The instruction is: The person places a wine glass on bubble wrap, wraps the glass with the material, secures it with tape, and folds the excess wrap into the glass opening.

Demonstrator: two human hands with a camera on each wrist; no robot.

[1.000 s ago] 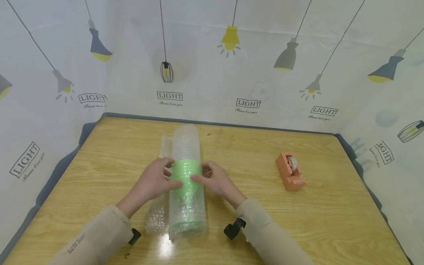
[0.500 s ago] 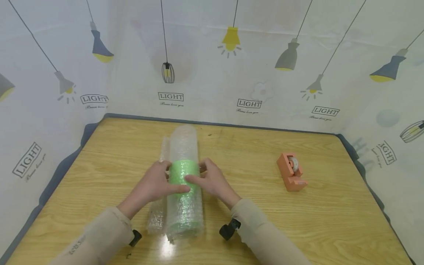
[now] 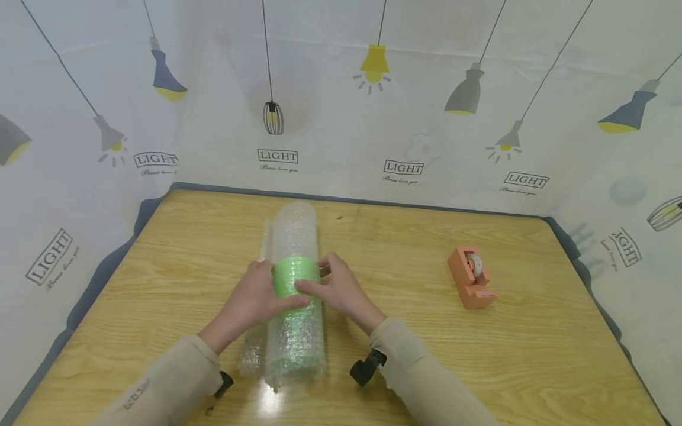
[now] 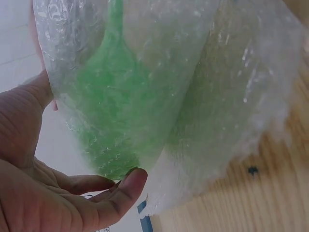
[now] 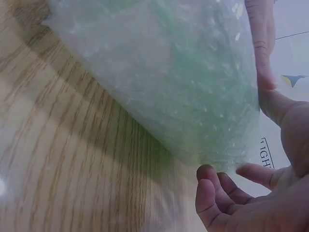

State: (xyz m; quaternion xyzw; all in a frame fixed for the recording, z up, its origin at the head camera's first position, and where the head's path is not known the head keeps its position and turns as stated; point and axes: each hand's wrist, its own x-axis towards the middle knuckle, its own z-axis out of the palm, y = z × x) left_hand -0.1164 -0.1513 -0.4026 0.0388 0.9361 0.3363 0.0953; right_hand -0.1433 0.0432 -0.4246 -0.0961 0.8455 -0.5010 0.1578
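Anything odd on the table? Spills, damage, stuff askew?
No spill visible. A loose flap of bubble wrap lies left of the wrapped roll, its ragged edge not wound in. Also a small dark speck on the table, too small to identify.

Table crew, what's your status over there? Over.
Left hand, right hand holding bubble-wrap roll. Green item inside. Orange tape dispenser aside, not in the way.

The place looks like a screened-off work booth; the wider building cannot be told. A pale sheet (image 3: 341, 130) rises along the far edge and both side edges of a wood-grain bench (image 3: 533, 355), turning at its two far corners. Lamps (image 3: 375, 61) on cords and the word LIGHT are printed flat on it, above a blue-grey band (image 3: 145, 214); faint creases cross it.
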